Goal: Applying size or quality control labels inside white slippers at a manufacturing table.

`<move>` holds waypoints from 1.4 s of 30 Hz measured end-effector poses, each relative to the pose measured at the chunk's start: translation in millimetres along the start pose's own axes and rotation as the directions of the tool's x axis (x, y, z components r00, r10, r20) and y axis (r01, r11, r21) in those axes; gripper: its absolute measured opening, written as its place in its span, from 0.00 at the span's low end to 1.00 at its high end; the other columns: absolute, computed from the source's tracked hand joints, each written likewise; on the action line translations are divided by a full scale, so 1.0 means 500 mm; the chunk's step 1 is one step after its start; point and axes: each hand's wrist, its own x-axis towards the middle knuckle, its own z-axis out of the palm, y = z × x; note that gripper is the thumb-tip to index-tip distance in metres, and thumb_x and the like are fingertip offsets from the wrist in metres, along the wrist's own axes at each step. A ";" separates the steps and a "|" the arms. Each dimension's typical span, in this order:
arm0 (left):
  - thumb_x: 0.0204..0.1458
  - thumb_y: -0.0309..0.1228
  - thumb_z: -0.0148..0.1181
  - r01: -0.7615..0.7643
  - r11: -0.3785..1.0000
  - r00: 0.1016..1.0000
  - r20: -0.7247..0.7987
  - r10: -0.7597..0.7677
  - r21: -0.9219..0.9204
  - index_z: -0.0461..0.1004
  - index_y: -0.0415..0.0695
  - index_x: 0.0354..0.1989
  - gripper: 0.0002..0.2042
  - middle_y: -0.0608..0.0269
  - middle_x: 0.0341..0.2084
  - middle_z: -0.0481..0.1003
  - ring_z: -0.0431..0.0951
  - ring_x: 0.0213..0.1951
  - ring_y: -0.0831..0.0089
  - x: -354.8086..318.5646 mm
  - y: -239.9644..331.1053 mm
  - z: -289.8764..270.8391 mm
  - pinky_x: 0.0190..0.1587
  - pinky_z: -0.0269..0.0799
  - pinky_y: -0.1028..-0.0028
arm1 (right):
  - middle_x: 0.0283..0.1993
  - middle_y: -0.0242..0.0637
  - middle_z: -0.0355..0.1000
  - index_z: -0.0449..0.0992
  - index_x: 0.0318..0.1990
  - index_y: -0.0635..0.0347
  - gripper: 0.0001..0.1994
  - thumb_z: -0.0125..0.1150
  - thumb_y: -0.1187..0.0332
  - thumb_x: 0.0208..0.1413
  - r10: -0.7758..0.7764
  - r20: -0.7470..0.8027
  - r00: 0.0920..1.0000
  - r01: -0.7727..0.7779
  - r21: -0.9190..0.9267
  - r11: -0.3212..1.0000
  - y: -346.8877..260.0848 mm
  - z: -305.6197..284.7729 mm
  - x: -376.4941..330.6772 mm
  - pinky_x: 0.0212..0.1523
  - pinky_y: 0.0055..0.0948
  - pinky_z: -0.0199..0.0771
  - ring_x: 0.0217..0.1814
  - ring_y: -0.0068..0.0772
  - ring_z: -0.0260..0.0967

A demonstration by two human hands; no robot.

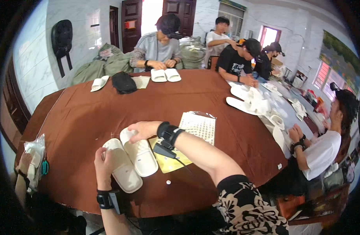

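Note:
Two cream slippers lie side by side in front of me, toes pointing away. My left hand point(103, 164) is closed on the outer edge of the left slipper point(127, 180), near its strap. Reaching across from the right, my right hand point(145, 130) grips the toe end of the right slipper point(146, 163), with the thumb on the strap; the other fingertips are partly hidden. Small marks show on both insoles. A yellow sheet point(169, 165) lies partly under my right wrist. Behind it rests a clear-wrapped sheet point(201, 131) with rows of small pieces.
A small white piece point(168, 182) lies near the front edge of the brown-covered table point(86, 113). Teal scissors point(45, 167) and a bagged slipper point(32, 160) are at left, by another person's hand. Across the table are a black cap point(124, 82) and white slippers point(166, 75). More people sit around.

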 end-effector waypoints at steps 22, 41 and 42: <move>0.48 0.40 0.68 -0.062 0.852 0.871 -0.388 0.301 0.520 0.68 0.38 0.54 0.28 0.48 0.50 0.67 0.63 0.53 0.53 -0.010 0.047 -0.011 0.57 0.60 0.60 | 0.37 0.48 0.67 0.69 0.38 0.69 0.32 0.76 0.54 0.29 -0.487 -0.618 0.617 0.101 -0.552 0.828 -0.152 -0.074 -0.047 0.44 0.41 0.69 0.44 0.50 0.63; 0.62 0.34 0.53 -0.150 0.982 0.914 -0.364 0.180 0.112 0.61 0.34 0.60 0.23 0.48 0.60 0.60 0.65 0.58 0.61 -0.003 0.029 -0.001 0.60 0.61 0.66 | 0.40 0.50 0.76 0.72 0.39 0.71 0.29 0.74 0.53 0.38 -0.114 -0.953 0.279 -0.048 -0.132 0.990 -0.045 -0.248 -0.226 0.45 0.36 0.76 0.42 0.44 0.76; 0.61 0.34 0.53 -0.128 0.990 0.921 -0.364 0.138 0.052 0.62 0.34 0.60 0.22 0.48 0.60 0.60 0.65 0.58 0.61 -0.007 0.041 0.014 0.60 0.61 0.66 | 0.39 0.49 0.77 0.74 0.38 0.71 0.28 0.74 0.54 0.39 -0.106 -0.955 0.276 -0.050 -0.125 0.991 -0.028 -0.267 -0.260 0.44 0.34 0.77 0.41 0.42 0.77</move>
